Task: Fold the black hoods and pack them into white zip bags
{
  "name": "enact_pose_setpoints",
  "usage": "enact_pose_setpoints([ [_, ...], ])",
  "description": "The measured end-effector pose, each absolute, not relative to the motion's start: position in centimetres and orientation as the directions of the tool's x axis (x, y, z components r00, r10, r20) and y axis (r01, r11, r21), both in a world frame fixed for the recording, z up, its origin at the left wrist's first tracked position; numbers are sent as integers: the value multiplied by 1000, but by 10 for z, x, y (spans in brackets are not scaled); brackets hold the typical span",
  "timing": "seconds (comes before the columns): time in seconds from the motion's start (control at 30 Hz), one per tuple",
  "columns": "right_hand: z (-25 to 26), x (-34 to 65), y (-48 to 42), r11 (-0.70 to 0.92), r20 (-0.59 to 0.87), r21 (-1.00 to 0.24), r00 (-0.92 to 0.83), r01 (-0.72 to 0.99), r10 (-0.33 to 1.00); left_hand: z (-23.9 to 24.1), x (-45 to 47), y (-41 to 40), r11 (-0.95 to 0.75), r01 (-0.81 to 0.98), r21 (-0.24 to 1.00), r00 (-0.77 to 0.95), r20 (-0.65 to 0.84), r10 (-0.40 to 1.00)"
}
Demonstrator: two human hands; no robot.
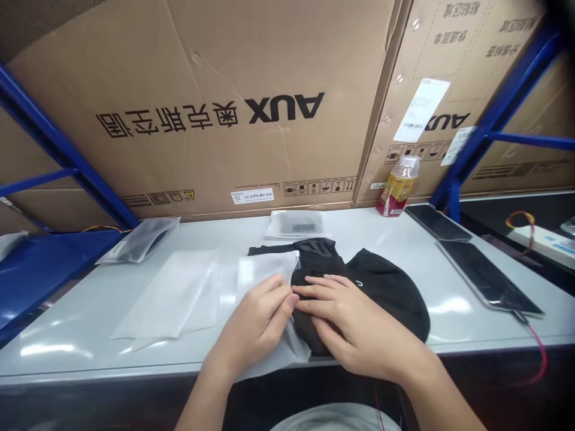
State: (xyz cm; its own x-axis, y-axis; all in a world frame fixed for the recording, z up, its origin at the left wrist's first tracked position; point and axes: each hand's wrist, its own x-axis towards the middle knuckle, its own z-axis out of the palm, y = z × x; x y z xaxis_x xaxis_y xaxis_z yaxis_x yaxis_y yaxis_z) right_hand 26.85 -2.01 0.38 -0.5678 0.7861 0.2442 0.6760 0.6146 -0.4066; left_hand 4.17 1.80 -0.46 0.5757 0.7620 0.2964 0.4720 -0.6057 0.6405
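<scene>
A black cloth item [395, 287] with a small white mark and a mesh-like patch lies bunched near the table's front edge. At its left a frosted white plastic bag [263, 267] overlaps it, the bag's mouth facing the cloth. My left hand [258, 317] is closed in a pinch on the bag's edge. My right hand [353, 326] lies over the cloth, fingers stretched out and pressing on it, fingertips close to my left thumb. How far the cloth reaches into the bag is hidden by my hands.
Flat frosted bags [168, 296] lie on the left of the white table [40, 359]. A filled bag [142, 239] and a packed bag [299, 224] sit behind. A bottle [399, 187] and two phones [487, 272] are on the right. Large cartons [224, 155] stand behind, beside blue frames [63, 149].
</scene>
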Motion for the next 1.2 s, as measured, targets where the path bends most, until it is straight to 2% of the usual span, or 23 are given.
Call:
enact_pose_setpoints([
  [0.1,0,256,-19,546,207,-419,-509,726,835,-6,48,17,-625,481,615,594,296,748],
  [0.27,-8,239,-11,468,286,-389,-379,794,880,3,46,13,-623,468,627,649,234,724],
  [0.33,-4,249,-12,495,273,-430,-413,755,869,10,39,9,-602,519,607,644,185,742],
  [0.47,8,282,-18,565,146,-515,-583,645,799,20,25,3,-567,591,574,654,71,753],
  [0.57,7,285,-19,569,136,-461,-579,681,804,21,23,2,-570,531,627,705,47,708],
  [0.67,0,265,-17,573,204,-383,-539,724,817,19,28,3,-565,466,681,711,92,697],
  [0.77,-3,247,-13,605,259,-367,-547,706,796,16,32,7,-561,426,710,697,138,704],
  [0.9,5,259,-9,667,268,-480,-629,570,730,17,29,7,-546,462,699,658,143,739],
  [1.0,11,283,-14,618,210,-561,-628,550,749,19,24,4,-519,531,669,627,102,772],
  [1.1,9,299,-20,567,131,-496,-589,657,797,16,18,2,-523,593,612,653,14,757],
  [1.2,3,297,-22,559,150,-379,-547,737,824,8,16,4,-532,619,577,688,-73,722],
])
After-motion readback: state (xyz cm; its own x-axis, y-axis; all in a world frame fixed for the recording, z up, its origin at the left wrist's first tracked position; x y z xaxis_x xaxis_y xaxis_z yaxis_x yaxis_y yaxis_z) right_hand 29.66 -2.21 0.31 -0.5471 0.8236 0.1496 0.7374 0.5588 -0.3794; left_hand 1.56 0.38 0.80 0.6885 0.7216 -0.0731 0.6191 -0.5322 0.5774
